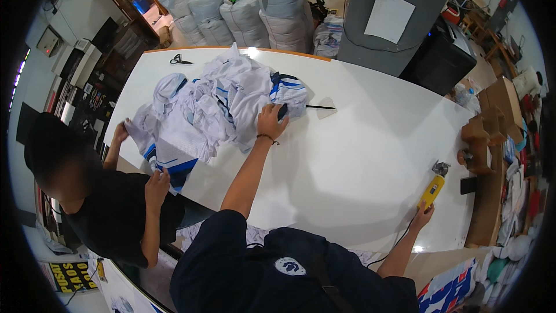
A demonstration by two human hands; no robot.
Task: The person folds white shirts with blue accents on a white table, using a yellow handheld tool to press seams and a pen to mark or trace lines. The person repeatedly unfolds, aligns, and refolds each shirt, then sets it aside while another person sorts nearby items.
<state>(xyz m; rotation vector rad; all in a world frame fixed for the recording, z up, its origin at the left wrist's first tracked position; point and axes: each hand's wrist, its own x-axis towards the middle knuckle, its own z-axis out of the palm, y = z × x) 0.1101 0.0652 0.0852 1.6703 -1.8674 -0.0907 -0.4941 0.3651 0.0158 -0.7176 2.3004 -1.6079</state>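
A: Reaching across a white table [359,156], the person's left hand [271,120] rests on the edge of a heap of white and blue garments [223,101]. Is that how you read the head view?

B: Yes. The palm faces down and the fingers curl over the cloth and a small dark thing under them. Whether they pinch the cloth or only press on it, I cannot tell.

A: And the right hand [423,215]?

B: It is closed around the lower end of a yellow cutter [432,188] near the table's right edge, well apart from the heap. The tool's metal head points away from the person, and a cord [399,240] trails back from it.

A: Where does the heap lie?

B: On the far left part of the table. Just right of it lie a thin black stick [319,106] and a pale flat piece [326,109].

A: Anyone else in the frame?

B: A co-worker in black [110,208] stands at the left edge, both hands on a white and blue garment [171,159] at the heap's near side.

A: The surroundings?

B: Scissors [180,59] lie at the far left corner. Stuffed sacks [243,11] stand beyond the table, with a grey column [399,11] and cardboard boxes [492,133] to the right.
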